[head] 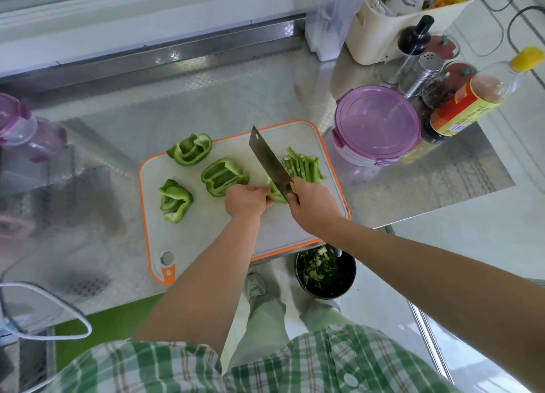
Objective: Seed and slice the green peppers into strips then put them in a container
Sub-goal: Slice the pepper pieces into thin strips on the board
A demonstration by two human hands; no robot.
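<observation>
On the orange-rimmed cutting board, my right hand grips the handle of a cleaver, whose blade runs away from me across a green pepper piece. My left hand holds that piece down with curled fingers, just left of the blade. Right of the blade lies a pile of green pepper strips. Three seeded pepper halves sit on the board's left part: a far one, a middle one and a near-left one. A round container with a purple lid stands right of the board.
Bottles, shakers and jars crowd the steel counter's far right corner, with a cream caddy behind them. A purple-lidded bottle lies at the left. Below the counter edge, a black bin holds green scraps by my feet.
</observation>
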